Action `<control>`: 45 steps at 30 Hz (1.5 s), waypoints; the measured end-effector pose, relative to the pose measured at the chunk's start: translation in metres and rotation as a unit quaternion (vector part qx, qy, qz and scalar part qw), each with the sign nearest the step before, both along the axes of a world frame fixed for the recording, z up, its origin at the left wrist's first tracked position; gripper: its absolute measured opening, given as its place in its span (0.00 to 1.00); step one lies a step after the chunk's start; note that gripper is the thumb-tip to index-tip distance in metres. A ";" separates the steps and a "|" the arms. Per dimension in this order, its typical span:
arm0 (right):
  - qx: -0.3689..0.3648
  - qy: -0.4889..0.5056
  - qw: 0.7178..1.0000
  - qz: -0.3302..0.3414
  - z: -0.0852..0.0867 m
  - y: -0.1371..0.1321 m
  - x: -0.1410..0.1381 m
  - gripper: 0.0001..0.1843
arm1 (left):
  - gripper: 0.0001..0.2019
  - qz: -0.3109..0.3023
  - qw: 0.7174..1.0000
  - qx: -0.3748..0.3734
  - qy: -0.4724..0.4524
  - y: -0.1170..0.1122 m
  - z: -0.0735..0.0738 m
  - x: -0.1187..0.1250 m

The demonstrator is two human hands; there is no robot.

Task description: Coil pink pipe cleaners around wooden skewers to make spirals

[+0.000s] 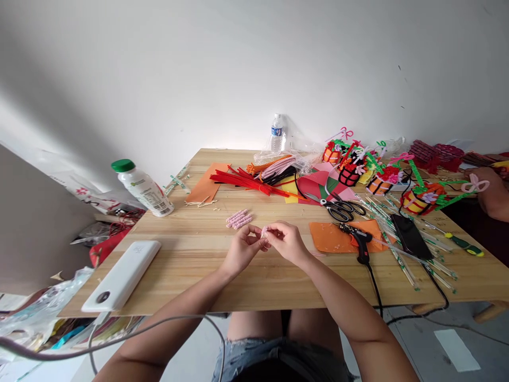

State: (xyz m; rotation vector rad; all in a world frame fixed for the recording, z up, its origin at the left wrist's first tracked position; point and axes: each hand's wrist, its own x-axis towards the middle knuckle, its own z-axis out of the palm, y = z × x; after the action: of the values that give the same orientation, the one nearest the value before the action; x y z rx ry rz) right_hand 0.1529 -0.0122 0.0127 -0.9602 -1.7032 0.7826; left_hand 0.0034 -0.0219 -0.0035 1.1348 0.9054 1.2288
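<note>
My left hand [247,246] and my right hand [287,241] meet above the middle of the wooden table [199,276]. Between their fingertips they pinch a small pale pink piece of pipe cleaner [264,231], mostly covered by the fingers. Just beyond my left hand lie several pink coiled pipe cleaners [239,218], side by side. To the right of my right hand, a black glue gun [361,243] rests on a sheet of orange felt [324,236]. Black-handled scissors [342,208] lie a little farther back.
Red pipe cleaners [246,181] lie behind my hands. Finished flower baskets [382,180] line the back right. A phone [410,236] lies on wrapped sticks. A power bank [123,276] and white bottle [145,188] stand left. Another person's arm [493,193] is far right.
</note>
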 end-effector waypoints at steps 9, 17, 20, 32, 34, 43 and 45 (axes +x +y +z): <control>-0.010 0.004 1.000 0.003 -0.004 0.001 -0.002 0.05 | 0.11 0.092 0.968 0.182 0.143 0.000 -0.006 -0.004; -0.028 -0.002 0.998 0.051 0.002 0.000 0.004 0.07 | 0.16 -0.038 0.995 0.081 0.040 -0.003 0.005 -0.005; -0.018 -0.013 0.998 0.054 0.005 0.000 0.005 0.06 | 0.17 -0.059 0.997 0.047 0.022 -0.003 0.006 -0.006; 0.133 -0.120 0.984 0.013 -0.001 0.003 0.006 0.09 | 0.16 -0.007 0.968 0.161 0.193 0.003 0.009 -0.011; 0.138 -0.154 0.978 0.020 0.000 0.002 0.007 0.08 | 0.16 -0.029 0.978 0.115 0.171 0.004 0.010 -0.011; 0.286 -0.282 0.904 -0.145 0.015 -0.007 0.006 0.07 | 0.16 -0.072 0.996 -0.033 -0.041 0.007 0.005 -0.007; 0.296 -0.294 0.896 -0.152 0.015 -0.009 0.006 0.09 | 0.16 -0.056 0.995 -0.045 -0.063 0.006 0.005 -0.004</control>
State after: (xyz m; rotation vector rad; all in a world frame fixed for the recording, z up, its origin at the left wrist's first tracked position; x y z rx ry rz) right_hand 0.1589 -0.0208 0.0277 -1.0364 -2.0476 -0.2780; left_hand -0.0004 -0.0162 0.0019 1.0116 0.7842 1.1445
